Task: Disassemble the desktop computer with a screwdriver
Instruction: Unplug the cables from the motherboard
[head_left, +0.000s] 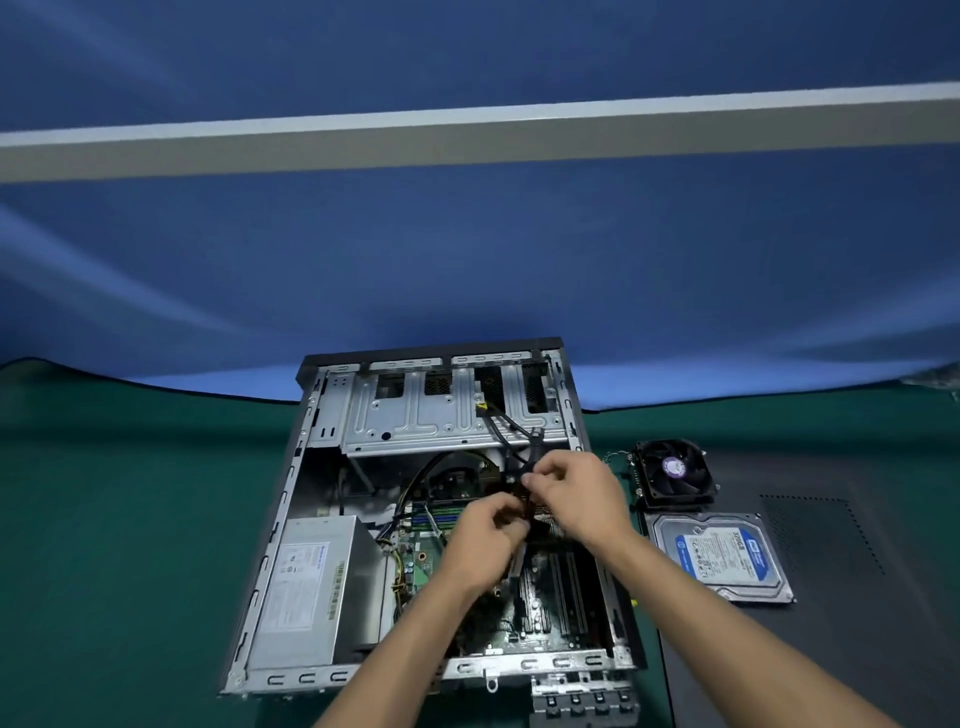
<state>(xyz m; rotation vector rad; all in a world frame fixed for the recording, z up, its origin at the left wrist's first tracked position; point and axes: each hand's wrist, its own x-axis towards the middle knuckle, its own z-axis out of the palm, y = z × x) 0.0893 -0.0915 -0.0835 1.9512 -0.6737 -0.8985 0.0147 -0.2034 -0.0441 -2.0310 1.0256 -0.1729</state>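
Starting at the left, we saw a green mat (130, 519) covering the table, with the opened desktop computer case (311, 415) lying on its side in the middle of it, its inside facing up. Within the case, the grey power supply (306, 587) sat in the near left corner, a silver drive cage (415, 415) ran across the far end, and the green motherboard (421, 561) lay on the floor of the case between and to the right of them. Above the board, our left hand (485, 540) reached in with its fingers curled, pinching a small dark connector or part at the end of a bundle of black cables (511, 441) that ran up toward the drive cage. Our right hand (576, 493) met it from the other side, thumb and fingers also pinched on the same cable end, the two hands touching over the middle of the case; what exactly they held was too small and blurred for us to name. Further right, outside the case, a black cooling fan (675, 470) rested on a dark grey side panel (831, 597), and just nearer to us on that panel lay a hard drive (722, 556) with a blue and white label. No screwdriver showed anywhere we could see.
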